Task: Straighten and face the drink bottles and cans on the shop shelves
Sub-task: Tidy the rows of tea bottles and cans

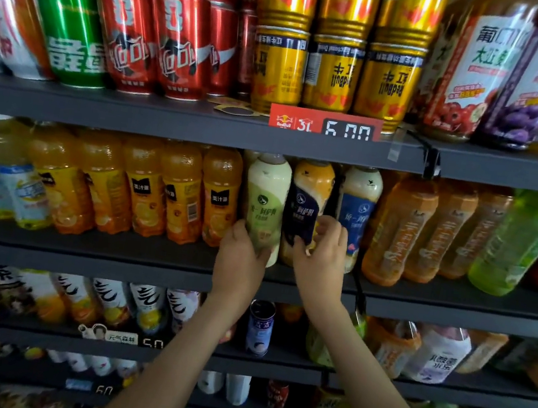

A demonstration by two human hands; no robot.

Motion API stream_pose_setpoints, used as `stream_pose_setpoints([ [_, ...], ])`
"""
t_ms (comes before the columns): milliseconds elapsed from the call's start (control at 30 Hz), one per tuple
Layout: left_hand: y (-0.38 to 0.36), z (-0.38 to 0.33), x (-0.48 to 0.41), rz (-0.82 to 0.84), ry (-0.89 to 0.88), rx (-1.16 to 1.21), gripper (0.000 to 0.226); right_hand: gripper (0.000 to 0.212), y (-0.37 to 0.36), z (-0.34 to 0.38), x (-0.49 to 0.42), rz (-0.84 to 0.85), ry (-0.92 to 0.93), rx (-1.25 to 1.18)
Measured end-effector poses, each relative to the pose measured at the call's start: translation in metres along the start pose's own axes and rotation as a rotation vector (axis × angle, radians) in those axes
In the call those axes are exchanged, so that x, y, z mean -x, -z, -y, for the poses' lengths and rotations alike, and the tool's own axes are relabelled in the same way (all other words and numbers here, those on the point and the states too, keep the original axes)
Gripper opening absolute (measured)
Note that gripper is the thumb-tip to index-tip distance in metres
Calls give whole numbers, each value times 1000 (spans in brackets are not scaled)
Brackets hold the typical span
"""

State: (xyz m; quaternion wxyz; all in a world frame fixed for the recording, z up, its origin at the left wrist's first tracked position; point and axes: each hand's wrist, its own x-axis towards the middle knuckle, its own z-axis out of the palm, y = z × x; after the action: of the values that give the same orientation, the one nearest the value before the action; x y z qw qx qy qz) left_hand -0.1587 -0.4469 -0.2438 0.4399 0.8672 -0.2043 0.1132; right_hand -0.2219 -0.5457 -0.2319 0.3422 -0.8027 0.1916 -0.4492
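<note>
On the middle shelf [80, 258] stand three milk-tea bottles side by side. My left hand [241, 257] grips the lower part of the pale green-labelled bottle [267, 196]. My right hand [320, 256] grips the base of the dark-blue-labelled bottle [307, 205], fingers curled over its label's lower edge. A blue-and-white-labelled bottle [358, 209] stands just right of my right hand. All three bottles are upright with their labels facing out.
Orange juice bottles [179, 191] fill the shelf to the left; amber tea bottles [399, 229] and a green bottle [518, 242] lean to the right. Red cans [179, 42] and gold cans [334, 71] sit above, behind a red price tag [325, 123]. Lower shelves hold more drinks.
</note>
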Motion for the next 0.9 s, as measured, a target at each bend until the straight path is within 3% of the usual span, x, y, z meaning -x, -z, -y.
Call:
stream_pose_setpoints([
  [267, -10, -15, -4, -131, 44, -134, 51, 56, 24, -19, -6, -215, -32, 16],
  [400, -18, -28, 7, -189, -112, 4, 45, 65, 26, -26, -13, -156, -73, -23],
  [533, -28, -45, -2, -49, -110, 122, 60, 74, 28, -32, -25, -9, -220, -65],
  [633, -36, -53, -10, 30, -39, 127, 66, 69, 31, -36, -29, -15, -235, 10],
  [900, -41, -59, -10, -15, -8, 26, 52, 51, 41, -35, -18, -69, -149, 135],
])
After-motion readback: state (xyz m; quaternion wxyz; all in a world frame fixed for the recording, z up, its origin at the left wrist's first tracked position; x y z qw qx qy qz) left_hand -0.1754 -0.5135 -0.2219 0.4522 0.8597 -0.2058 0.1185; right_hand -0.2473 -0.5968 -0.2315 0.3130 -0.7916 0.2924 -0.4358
